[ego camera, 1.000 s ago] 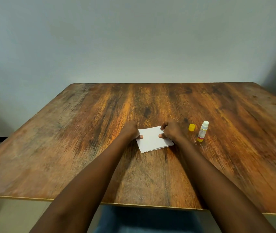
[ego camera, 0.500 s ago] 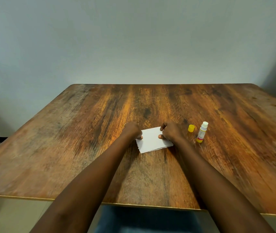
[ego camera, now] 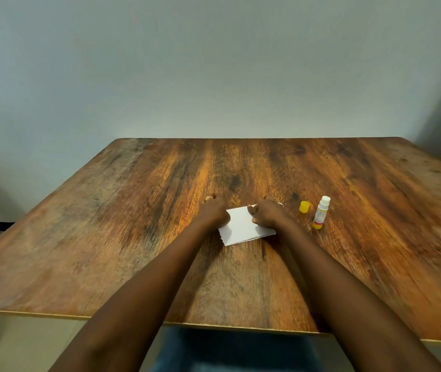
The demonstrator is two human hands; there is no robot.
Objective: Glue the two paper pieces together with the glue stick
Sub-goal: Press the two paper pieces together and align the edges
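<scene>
Presently, the left hand [ego camera: 214, 212] and right hand [ego camera: 267, 214], both curled, press the white paper [ego camera: 243, 228] flat; uncapped glue stick [ego camera: 321, 212] stands nearby.

A wooden table [ego camera: 122, 237] with dark, streaky brown grain fills the lower half of the view, its pale front edge towards six o'clock. A plain pale wall [ego camera: 214, 71] rises behind it at twelve o'clock. Blue cloth [ego camera: 230, 353] shows below the table's front edge.

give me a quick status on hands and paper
Left hand and right hand pressing white paper flat. Glue stick uncapped, upright beside yellow cap. Nothing obstructing.
</scene>
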